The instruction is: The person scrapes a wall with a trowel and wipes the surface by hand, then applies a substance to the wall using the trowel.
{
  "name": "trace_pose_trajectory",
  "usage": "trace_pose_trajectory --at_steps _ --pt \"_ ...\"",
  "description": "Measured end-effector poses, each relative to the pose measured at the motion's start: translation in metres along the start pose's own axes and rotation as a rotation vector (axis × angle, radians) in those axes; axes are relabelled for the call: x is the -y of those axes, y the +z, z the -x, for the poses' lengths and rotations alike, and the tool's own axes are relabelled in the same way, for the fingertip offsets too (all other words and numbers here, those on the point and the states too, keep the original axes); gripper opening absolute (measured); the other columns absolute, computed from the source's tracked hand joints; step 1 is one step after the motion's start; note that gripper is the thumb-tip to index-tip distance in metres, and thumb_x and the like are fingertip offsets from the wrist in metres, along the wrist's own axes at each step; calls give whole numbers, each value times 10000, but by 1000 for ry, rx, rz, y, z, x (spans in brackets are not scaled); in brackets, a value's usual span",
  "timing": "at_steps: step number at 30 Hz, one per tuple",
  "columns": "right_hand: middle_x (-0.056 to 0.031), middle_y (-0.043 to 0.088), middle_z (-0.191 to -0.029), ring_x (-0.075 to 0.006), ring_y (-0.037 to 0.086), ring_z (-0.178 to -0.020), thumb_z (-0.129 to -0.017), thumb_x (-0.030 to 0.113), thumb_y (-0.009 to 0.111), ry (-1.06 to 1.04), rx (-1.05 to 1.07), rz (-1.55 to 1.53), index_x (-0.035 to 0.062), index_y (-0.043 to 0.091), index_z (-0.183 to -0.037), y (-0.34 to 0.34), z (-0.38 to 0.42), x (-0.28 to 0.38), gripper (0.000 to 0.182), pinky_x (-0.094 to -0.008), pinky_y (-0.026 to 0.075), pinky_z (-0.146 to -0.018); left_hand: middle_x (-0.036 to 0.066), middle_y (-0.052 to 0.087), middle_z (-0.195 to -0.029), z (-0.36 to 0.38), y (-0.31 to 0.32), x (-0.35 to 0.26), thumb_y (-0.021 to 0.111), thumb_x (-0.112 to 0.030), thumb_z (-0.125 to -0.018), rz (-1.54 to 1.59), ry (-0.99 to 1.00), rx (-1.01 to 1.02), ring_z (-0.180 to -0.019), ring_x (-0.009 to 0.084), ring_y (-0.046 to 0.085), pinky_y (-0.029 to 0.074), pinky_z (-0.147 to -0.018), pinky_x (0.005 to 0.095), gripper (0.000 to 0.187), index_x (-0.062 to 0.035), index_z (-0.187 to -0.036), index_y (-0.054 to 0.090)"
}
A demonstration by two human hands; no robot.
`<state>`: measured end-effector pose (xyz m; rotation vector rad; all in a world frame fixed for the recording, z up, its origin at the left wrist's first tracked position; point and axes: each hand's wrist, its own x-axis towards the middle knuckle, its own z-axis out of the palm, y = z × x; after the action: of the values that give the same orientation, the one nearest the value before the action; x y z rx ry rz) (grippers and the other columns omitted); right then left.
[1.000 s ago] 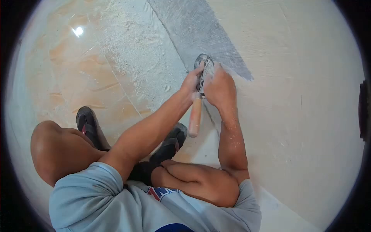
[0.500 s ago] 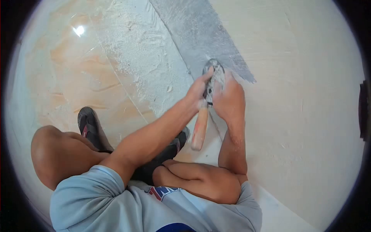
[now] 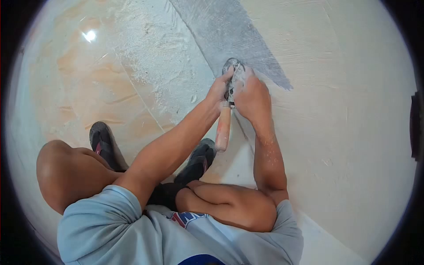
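Note:
A trowel with a worn wooden handle and a dark, plaster-smeared blade is held between my two hands, its handle pointing back toward me. My left hand closes on the blade's left edge, thumb on top. From the other side my right hand grips the blade, its fingers bent over the whitish smears and covering part of it. The rounded tip of the blade overlaps the lower end of a grey patch on the pale wall.
White powder and crumbs lie along the foot of the wall on the glossy, orange-marbled tile floor. My sandalled feet stand on the tiles close below my forearms. A dark object shows at the far right edge.
Both hands and the trowel have shifted up and a little left, away from my body. The grip looks the same.

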<state>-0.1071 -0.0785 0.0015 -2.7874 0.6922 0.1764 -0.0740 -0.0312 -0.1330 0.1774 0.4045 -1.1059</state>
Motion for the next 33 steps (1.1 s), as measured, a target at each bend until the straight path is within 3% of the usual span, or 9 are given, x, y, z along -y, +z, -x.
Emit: trace_pose_trajectory --at_steps 4,10,11,16,24,28,30,32,33 --pt "-325 683 -1093 -521 642 -1046 -940 178 558 68 6 -77 -13 592 -1298 -11 10 2 406 -565 501 -911 117 732 -1122 19 24 4 543 -373 -1077 20 39 -72 -1017 252 705 565 -957 408 371 -54 -1224 661" --pt "-328 680 -1090 -509 641 -1055 -944 193 562 25 15 -135 -23 593 -1285 0 10 -5 405 -568 499 -914 117 724 -1131 12 3 -2 536 -378 -1080 -15 3 -4 -1025 256 707 578 -939 424 389 -34 -1224 650" --pt "-304 709 -974 -514 668 -952 -956 225 501 -9 -80 -127 20 605 -1144 1 17 -6 297 -608 501 -862 113 724 -1123 15 9 2 537 -381 -1079 -20 13 -18 -1024 255 707 579 -935 422 391 -36 -1222 651" --pt "-291 718 -976 -511 679 -935 -959 235 498 -15 -97 -115 27 589 -1169 18 5 -12 309 -608 509 -841 122 727 -1110 4 -3 -15 503 -429 -1083 -80 33 -30 -1018 263 711 581 -933 421 437 -41 -1224 647" --pt "-316 679 -1003 -527 640 -975 -896 221 642 42 -86 -455 -8 592 -1168 47 47 -44 359 -578 507 -830 73 719 -1104 23 -38 11 550 -406 -1081 -189 -55 23 -999 208 687 561 -907 384 396 -54 -1227 657" --pt "-299 680 -1119 -479 645 -1103 -868 210 692 91 35 -483 -22 574 -1288 68 54 -60 495 -495 506 -956 63 712 -1087 21 -67 35 563 -397 -1079 -191 12 -77 -975 197 685 553 -876 358 388 -51 -1225 659" --pt "-334 674 -1040 -530 635 -1004 -872 282 678 60 -75 -515 -38 609 -1166 82 61 -71 440 -559 511 -881 64 709 -1074 27 -60 34 599 -390 -1064 -307 6 -218 -973 179 675 542 -885 348 365 -62 -1210 671" --pt "-329 675 -1062 -518 632 -1035 -875 259 677 29 -86 -576 -37 607 -1201 87 62 -84 446 -549 510 -900 101 666 -1209 22 -60 30 625 -392 -1053 -431 84 -194 -1046 201 652 523 -929 349 479 7 -1315 595" --pt "-312 685 -1070 -505 632 -1055 -868 229 680 84 59 -511 -22 615 -1205 83 58 -87 425 -543 507 -917 129 627 -1270 21 -51 27 625 -382 -1054 -718 339 -360 -1090 222 631 520 -936 355 549 47 -1380 517"
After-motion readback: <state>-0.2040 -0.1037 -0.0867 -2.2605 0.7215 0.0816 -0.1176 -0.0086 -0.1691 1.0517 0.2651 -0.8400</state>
